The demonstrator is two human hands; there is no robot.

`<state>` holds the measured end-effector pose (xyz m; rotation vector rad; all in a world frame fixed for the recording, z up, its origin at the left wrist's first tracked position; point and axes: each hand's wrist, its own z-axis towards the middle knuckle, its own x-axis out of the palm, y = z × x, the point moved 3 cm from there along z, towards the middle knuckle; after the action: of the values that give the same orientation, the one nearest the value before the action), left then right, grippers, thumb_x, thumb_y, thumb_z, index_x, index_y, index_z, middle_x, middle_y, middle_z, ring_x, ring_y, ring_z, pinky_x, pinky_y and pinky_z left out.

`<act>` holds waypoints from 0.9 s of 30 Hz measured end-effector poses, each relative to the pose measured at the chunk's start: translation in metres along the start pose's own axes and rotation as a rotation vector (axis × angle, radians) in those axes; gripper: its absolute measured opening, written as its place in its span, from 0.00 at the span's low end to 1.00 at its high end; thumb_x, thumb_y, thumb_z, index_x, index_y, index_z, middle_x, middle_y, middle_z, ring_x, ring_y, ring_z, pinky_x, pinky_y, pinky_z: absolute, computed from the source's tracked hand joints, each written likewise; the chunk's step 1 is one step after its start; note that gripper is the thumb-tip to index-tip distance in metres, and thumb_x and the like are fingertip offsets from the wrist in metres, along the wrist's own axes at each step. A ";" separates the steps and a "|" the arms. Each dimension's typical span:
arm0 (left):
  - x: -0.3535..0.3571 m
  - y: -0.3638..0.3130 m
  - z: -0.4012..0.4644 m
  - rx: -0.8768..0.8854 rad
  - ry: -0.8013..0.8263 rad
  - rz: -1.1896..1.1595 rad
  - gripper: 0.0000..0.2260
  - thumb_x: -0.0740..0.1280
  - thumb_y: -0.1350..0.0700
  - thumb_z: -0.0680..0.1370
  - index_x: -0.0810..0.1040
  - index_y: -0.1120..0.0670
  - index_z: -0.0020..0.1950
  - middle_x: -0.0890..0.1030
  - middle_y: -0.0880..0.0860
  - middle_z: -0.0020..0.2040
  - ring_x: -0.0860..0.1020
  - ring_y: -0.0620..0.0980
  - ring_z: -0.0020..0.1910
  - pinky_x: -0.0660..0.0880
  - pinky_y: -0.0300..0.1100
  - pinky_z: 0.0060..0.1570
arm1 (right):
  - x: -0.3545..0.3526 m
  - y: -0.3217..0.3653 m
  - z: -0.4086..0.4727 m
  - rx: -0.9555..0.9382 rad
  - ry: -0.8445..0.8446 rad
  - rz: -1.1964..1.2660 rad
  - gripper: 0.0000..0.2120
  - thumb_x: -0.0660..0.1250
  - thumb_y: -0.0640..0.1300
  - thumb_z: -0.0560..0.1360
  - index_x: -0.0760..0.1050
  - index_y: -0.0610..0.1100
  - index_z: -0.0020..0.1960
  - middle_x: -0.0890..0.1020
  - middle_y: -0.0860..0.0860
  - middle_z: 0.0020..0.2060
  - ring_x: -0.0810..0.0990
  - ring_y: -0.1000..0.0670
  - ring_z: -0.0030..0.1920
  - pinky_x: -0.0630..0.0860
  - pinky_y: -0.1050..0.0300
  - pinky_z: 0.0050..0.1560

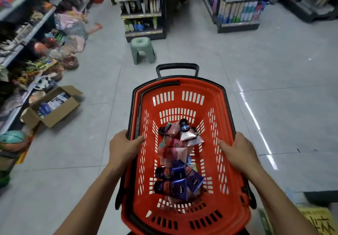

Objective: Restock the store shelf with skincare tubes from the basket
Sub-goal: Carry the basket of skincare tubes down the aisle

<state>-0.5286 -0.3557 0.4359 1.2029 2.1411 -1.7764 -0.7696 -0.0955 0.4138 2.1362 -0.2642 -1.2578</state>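
Two hands carry a red basket of skincare tubes down a store aisle.

The left hand (123, 148) grips the red basket (222, 194) rim at 9 o'clock, thumb curled over the edge. The right hand (237, 151) grips the rim at 3 o'clock the same way. Inside, on the bottom, lie the dark blue Nivea tubes (175, 181) near 6 o'clock and the pink tubes (173, 151) in the middle, all in a loose pile touching each other. The black pull handle (177, 68) sticks up at 12 o'clock. A green stool (142, 50) stands on the floor past it. An open cardboard box (53, 106) sits at 10 o'clock beside the left shelf (27, 31). More shelves (239, 6) stand at 1 o'clock.
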 end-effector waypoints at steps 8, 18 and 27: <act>0.052 -0.064 0.034 -0.020 -0.095 0.016 0.17 0.75 0.44 0.76 0.79 0.53 0.57 0.86 0.48 0.42 0.86 0.46 0.35 0.80 0.39 0.36 | -0.042 0.000 0.091 -0.046 0.058 0.019 0.19 0.68 0.60 0.77 0.66 0.49 0.57 0.79 0.51 0.49 0.82 0.52 0.42 0.74 0.60 0.35; 0.088 -0.104 0.122 -0.041 -0.104 -0.006 0.17 0.74 0.43 0.76 0.78 0.53 0.56 0.85 0.47 0.43 0.86 0.47 0.35 0.80 0.38 0.36 | -0.052 0.036 0.201 -0.059 0.068 -0.024 0.20 0.68 0.61 0.77 0.68 0.48 0.58 0.80 0.50 0.50 0.82 0.51 0.42 0.77 0.57 0.39; 0.101 -0.138 0.220 -0.027 -0.046 -0.014 0.19 0.74 0.41 0.75 0.78 0.52 0.58 0.85 0.46 0.44 0.85 0.46 0.36 0.79 0.38 0.36 | -0.048 0.077 0.281 -0.011 0.019 -0.040 0.24 0.69 0.62 0.76 0.70 0.45 0.61 0.81 0.49 0.51 0.83 0.49 0.43 0.80 0.54 0.44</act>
<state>-0.7681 -0.4968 0.4207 1.1328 2.1466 -1.7570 -1.0198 -0.2514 0.3999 2.1531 -0.2070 -1.2577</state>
